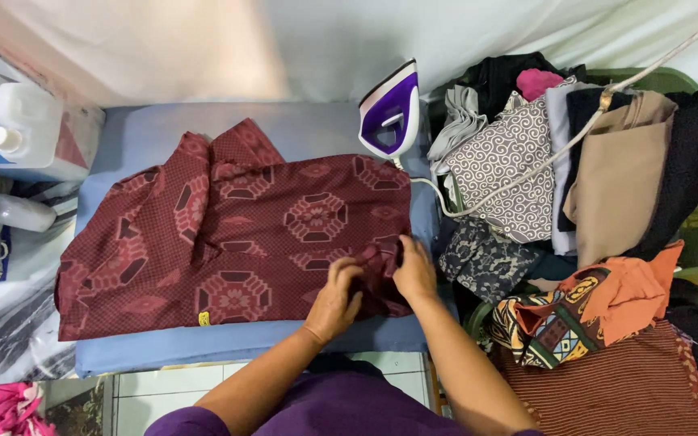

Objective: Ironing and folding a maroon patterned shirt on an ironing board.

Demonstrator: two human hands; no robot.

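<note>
Both hands grip the dark red patterned shirt [236, 242] at its right end: the left hand [334, 300] and right hand [414, 270] pinch bunched cloth. The shirt lies on the blue ironing pad [284, 125], the iron [389, 109] upright beyond it

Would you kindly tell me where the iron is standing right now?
In the head view, the purple-and-white iron stands upright at the blue board's far right corner, beside the clothes pile.

Both bare forearms reach up from six o'clock and converge toward one o'clock. The left hand [334, 300] is curled, fingers pinched shut, knuckles up. The right hand [414, 270] sits just beside it at two o'clock, fingers bent closed too.
</note>
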